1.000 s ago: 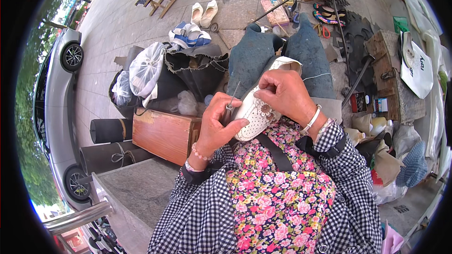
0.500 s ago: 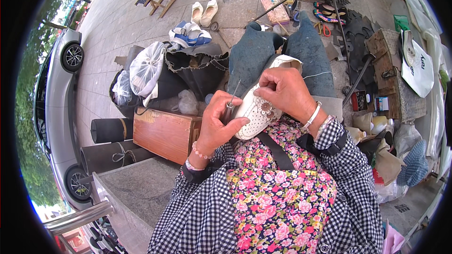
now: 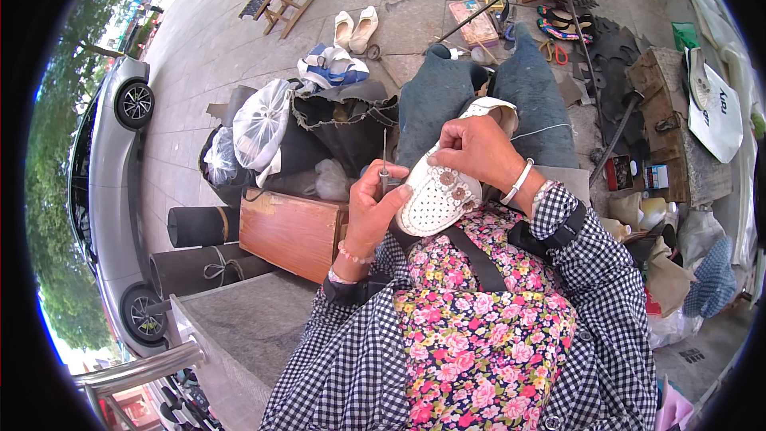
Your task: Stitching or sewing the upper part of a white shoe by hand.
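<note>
The person sits with a white perforated shoe (image 3: 437, 195) resting on the lap, above a floral apron (image 3: 479, 335).

1. Left hand (image 3: 371, 211): the fingers are closed around the handle of a stitching awl (image 3: 384, 168), whose thin metal shaft points upward, just beside the shoe's toe end.
2. Right hand (image 3: 477, 152): the fingers are curled shut, pinching the shoe's upper edge near two small decorative buttons and holding the shoe steady. A thin thread (image 3: 542, 129) runs from this hand off to the right.

Judged procedure: stitching appears to be in hand. For a clean stitch, keep the shoe pinned firmly against the lap, bring the awl tip square to the seam line, and keep the holding fingers out of the point's path. Keep the thread taut and untangled.

Beyond the knees: a wooden box (image 3: 291, 231) stands at left, with dark rolled material (image 3: 199, 227) beside it. Farther out, a pair of pale shoes (image 3: 355, 28) lies on the pavement, near a small wooden stool (image 3: 275, 4). A silver car (image 3: 108, 183) is parked at far left.
</note>
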A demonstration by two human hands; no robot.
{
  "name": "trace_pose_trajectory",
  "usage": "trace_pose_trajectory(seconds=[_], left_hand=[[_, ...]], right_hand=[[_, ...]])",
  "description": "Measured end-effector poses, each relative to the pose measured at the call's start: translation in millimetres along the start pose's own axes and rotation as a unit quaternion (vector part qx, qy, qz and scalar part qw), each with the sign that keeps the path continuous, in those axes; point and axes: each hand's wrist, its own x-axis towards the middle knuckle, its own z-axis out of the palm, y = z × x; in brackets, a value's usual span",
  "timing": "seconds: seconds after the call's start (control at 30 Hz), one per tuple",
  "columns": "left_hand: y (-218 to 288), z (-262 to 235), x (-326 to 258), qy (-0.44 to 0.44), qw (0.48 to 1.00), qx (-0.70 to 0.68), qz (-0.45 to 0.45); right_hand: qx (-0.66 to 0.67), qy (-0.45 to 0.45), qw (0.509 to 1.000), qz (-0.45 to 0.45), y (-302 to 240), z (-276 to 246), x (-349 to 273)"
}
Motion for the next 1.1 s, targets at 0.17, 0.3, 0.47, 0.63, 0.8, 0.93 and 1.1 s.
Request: trace_pose_trajectory(seconds=[0.17, 0.3, 0.47, 0.63, 0.8, 0.93, 1.1], left_hand=[[0, -1, -1, 0.006, 1.000, 0.008, -0.006], [0, -1, 0, 0.006, 1.000, 0.013, -0.009], [4, 2, -1, 0.015, 1.000, -0.011, -0.024], [2, -1, 0, -0.008, 1.000, 0.021, 0.016], [7, 2, -1, -0.022, 0.999, 0.021, 0.019], [9, 3, -1, -0.028, 0.999, 0.013, 0.018], [8, 2, 0, -0.037, 0.998, 0.026, 0.037]], right_hand=[[0.010, -0.002, 1.000, 0.007, 0, 2, 0], [0.004, 0.006, 1.000, 0.001, -3, 1, 0], [0.014, 0.004, 1.000, 0.008, -1, 1, -2], [0.036, 0.009, 0.999, -0.012, -2, 0, -6], [0.034, 0.012, 0.999, -0.027, -9, -4, -12], [0.019, -0.018, 0.999, -0.029, -11, -11, -13], [0.018, -0.058, 0.995, -0.081, -20, -25, -10]])
